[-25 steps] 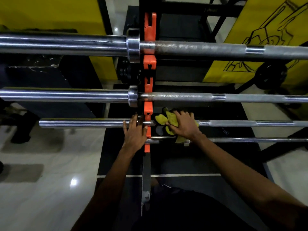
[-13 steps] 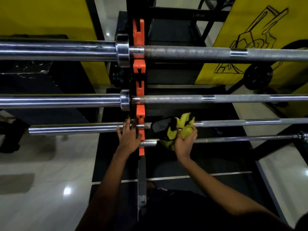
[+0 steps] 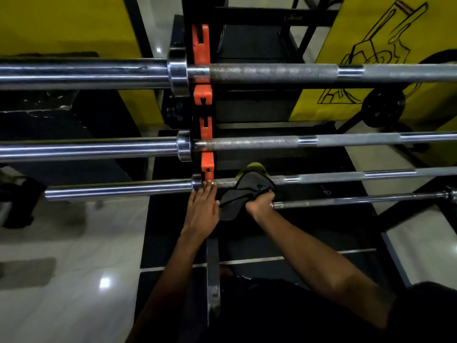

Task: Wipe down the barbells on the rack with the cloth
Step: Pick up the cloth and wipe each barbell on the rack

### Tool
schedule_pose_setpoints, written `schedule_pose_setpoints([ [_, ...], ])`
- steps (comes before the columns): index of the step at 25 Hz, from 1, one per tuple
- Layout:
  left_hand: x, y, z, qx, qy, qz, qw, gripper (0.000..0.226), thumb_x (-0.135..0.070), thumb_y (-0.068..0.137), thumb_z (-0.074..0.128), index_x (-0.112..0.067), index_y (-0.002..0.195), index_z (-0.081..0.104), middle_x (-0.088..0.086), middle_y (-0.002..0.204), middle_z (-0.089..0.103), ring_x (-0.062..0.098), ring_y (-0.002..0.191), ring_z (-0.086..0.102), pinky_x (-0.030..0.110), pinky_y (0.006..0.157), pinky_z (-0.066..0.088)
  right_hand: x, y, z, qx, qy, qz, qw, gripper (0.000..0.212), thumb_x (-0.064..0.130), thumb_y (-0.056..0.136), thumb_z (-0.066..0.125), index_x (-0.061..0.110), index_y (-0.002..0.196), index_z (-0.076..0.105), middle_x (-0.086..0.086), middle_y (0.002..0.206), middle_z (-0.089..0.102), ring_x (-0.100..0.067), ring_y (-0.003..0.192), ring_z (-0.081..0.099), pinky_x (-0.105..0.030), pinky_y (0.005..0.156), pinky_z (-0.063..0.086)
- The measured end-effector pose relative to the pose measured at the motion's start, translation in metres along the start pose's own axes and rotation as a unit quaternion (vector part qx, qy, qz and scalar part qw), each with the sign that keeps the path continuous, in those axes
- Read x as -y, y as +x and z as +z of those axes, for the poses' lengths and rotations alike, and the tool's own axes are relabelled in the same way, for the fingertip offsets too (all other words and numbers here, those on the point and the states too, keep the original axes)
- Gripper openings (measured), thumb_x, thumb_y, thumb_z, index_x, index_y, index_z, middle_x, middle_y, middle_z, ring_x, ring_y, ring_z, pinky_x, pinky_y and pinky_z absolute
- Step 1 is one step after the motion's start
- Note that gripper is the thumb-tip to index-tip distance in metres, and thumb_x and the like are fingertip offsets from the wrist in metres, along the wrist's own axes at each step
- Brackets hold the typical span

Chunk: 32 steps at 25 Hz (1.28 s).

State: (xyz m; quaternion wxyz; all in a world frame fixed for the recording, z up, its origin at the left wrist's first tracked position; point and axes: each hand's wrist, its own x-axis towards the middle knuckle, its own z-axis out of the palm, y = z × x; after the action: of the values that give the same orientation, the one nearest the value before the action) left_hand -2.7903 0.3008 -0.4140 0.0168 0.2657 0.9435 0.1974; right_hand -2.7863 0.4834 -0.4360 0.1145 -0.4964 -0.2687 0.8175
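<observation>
Left hand (image 3: 202, 211) open and flat, fingers together, fingertips (image 3: 209, 184) touching the third barbell (image 3: 321, 178) just beside its collar and the orange rack hook (image 3: 207, 167). Right hand (image 3: 259, 203) closed in a fist around the dark grey-and-yellow cloth (image 3: 244, 191) and around the thin lowest bar (image 3: 358, 200), just to the right of the left hand, the two nearly touching across a fold of fabric. Cloth bunched upward from that fist, draped over the third barbell's knurled stretch directly beyond the knuckles, a yellow corner peeking past the far side of the bar. Loose dark flap hanging down between the two hands, toward the left wrist.

Beyond both hands, two more barbells on the rack upright (image 3: 201, 53): the second barbell (image 3: 247, 143) a step farther out, the top barbell (image 3: 272, 73) farthest, thickest in view. Smooth sleeves of all three reaching away to the left of the left hand; knurled shafts running off to the right past the right hand. Lowest bar emerging from the right fist and running out to the right edge. Black mat and pale glossy floor (image 3: 74, 256) below both forearms.
</observation>
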Motion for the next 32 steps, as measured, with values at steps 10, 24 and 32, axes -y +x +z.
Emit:
schedule_pose_setpoints([
  [10, -0.008, 0.028, 0.011, 0.073, 0.01, 0.043, 0.996, 0.068, -0.009, 0.09, 0.049, -0.001, 0.152, 0.022, 0.016, 0.159, 0.018, 0.029, 0.148, 0.017, 0.034, 0.12, 0.003, 0.031, -0.001, -0.046, 0.027, 0.011, -0.017, 0.999, 0.032, 0.032, 0.103, 0.035, 0.016, 0.089, 0.059, -0.006, 0.069, 0.068, -0.02, 0.075, 0.062, -0.027, 0.072, 0.048],
  [24, -0.025, 0.048, 0.017, 0.161, 0.054, -0.032, 0.985, 0.085, -0.032, 0.093, 0.053, -0.007, 0.154, -0.001, 0.012, 0.163, -0.003, 0.03, 0.149, 0.0, 0.044, 0.121, 0.003, 0.098, -0.002, -0.085, 0.03, -0.752, -0.473, 0.458, 0.075, 0.058, 0.079, 0.056, 0.03, 0.146, 0.041, -0.011, 0.151, 0.036, -0.033, 0.14, 0.033, -0.052, 0.112, 0.028],
  [32, -0.054, 0.06, 0.014, 0.149, 0.046, -0.063, 0.986, 0.075, -0.037, 0.096, 0.049, -0.004, 0.153, 0.013, 0.017, 0.161, 0.009, 0.031, 0.149, 0.006, 0.041, 0.12, 0.006, 0.124, 0.017, -0.079, -0.049, -0.743, -0.439, 0.502, 0.072, 0.062, 0.075, 0.049, 0.014, 0.128, 0.052, -0.018, 0.128, 0.053, -0.039, 0.119, 0.05, -0.048, 0.102, 0.038],
])
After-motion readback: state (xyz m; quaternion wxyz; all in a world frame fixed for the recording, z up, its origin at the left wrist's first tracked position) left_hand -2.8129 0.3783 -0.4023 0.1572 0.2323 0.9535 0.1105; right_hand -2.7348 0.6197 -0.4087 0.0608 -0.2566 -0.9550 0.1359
